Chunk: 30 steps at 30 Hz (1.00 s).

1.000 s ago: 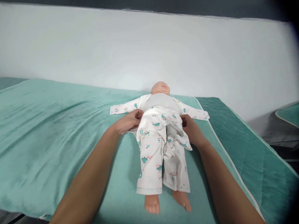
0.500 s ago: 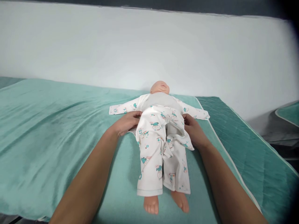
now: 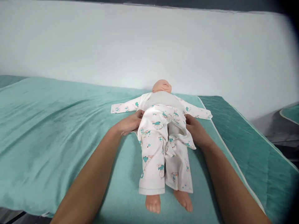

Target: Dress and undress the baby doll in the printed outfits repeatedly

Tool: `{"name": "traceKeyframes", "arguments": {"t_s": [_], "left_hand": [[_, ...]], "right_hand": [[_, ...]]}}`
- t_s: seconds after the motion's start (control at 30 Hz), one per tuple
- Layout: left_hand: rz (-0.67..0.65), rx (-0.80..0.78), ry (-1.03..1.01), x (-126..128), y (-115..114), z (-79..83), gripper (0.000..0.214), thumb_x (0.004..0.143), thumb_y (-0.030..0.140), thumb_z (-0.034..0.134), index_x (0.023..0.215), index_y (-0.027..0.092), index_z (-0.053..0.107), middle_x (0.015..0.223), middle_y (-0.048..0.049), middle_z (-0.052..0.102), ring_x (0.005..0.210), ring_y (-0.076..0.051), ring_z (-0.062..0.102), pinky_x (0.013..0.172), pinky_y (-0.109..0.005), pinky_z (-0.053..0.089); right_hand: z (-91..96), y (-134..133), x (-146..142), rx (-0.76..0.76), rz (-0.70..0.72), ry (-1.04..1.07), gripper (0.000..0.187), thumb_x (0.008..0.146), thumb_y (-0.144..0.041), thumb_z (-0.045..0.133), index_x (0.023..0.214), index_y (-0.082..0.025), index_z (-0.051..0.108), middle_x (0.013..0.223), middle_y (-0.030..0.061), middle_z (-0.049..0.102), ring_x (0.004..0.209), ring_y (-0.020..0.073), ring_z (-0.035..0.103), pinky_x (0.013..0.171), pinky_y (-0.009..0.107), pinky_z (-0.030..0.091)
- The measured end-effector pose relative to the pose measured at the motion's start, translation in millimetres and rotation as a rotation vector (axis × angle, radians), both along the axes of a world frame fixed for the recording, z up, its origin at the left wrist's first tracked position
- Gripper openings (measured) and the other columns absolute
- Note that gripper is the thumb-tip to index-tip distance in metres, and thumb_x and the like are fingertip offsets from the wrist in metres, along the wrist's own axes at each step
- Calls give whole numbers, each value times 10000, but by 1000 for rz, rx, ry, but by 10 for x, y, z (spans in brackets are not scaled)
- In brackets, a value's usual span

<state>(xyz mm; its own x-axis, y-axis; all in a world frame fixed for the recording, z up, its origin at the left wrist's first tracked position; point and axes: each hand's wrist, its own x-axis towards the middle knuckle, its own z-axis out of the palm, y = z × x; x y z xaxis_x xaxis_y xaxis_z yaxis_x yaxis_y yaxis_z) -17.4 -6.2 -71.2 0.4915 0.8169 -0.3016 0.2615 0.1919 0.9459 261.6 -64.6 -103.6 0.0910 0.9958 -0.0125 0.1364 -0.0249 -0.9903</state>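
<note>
A baby doll (image 3: 161,87) lies on its back on a teal blanket (image 3: 58,133), head toward the wall, arms spread. It wears a white top with teal prints and matching white printed trousers (image 3: 158,149); bare feet stick out at the bottom. My left hand (image 3: 129,123) is closed on the trousers' waistband at the doll's left-hand side. At the opposite side of the waist, my right hand (image 3: 195,129) grips the waistband too. Both sets of fingertips are tucked into the cloth.
A white wall (image 3: 149,46) runs behind the bed. A darker quilted teal mat (image 3: 252,146) lies to the right, with floor and another teal mat's corner (image 3: 289,113) beyond.
Both hands keep their hold at the doll's waist. The trousers sit slightly higher and smoother on the body; the view has shifted a little.
</note>
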Motion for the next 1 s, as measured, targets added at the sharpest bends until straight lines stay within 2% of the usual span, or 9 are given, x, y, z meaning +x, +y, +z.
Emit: {"name": "traceKeyframes", "arguments": {"t_s": [0.13,0.23,0.4,0.53,0.67,0.77,0.87,1.0], "left_hand": [[-14,40,-49,-13,2,17,568,641,212,735,1158,256,504,1033,-9,622,786,-138,578,558,-197,453],[14,75,-83,13,-10,25,511,640,193,735,1091,240,501,944,15,590,743,-114,547,540,-177,429],[114,77,-148,111,-29,-9,447,648,217,749,1045,215,543,827,31,571,600,-80,486,488,-182,384],[168,76,-237,166,-27,-68,480,645,224,767,1095,187,604,883,-21,659,678,-127,586,575,-229,466],[126,47,-286,168,-34,-85,412,679,272,775,1064,159,680,913,-63,719,780,-179,660,703,-286,528],[113,11,-239,161,-58,-51,343,687,280,763,1004,159,719,931,-76,745,844,-213,687,710,-285,535],[114,5,-214,163,-86,-8,396,670,266,763,1054,179,716,981,-80,753,886,-228,693,715,-287,536],[83,35,-174,152,-87,-13,428,684,268,731,1105,194,719,1000,-75,752,832,-202,680,650,-256,507]], "right_hand": [[18,3,11,-22,17,-60,238,719,-330,745,892,-226,618,981,9,734,839,199,640,667,277,478],[8,-2,17,-25,49,-4,280,736,-332,739,987,-240,655,1032,17,740,880,219,660,667,287,491],[-72,-8,18,29,42,82,299,737,-317,750,1020,-263,670,944,5,744,778,203,658,631,292,493],[-55,-20,-21,37,24,129,277,709,-316,772,969,-273,685,890,-7,745,741,195,651,613,293,489],[9,-37,-52,-15,31,160,218,671,-342,787,854,-240,723,858,9,755,750,219,661,606,308,489],[11,-37,-32,-81,44,90,233,679,-384,772,823,-204,744,756,19,743,660,217,636,557,307,454],[-17,-31,4,-132,63,32,257,688,-405,762,835,-194,763,664,11,716,558,197,591,510,299,424],[-7,-33,11,-145,124,50,251,695,-411,754,848,-214,777,678,18,724,547,197,587,469,291,413]]}}
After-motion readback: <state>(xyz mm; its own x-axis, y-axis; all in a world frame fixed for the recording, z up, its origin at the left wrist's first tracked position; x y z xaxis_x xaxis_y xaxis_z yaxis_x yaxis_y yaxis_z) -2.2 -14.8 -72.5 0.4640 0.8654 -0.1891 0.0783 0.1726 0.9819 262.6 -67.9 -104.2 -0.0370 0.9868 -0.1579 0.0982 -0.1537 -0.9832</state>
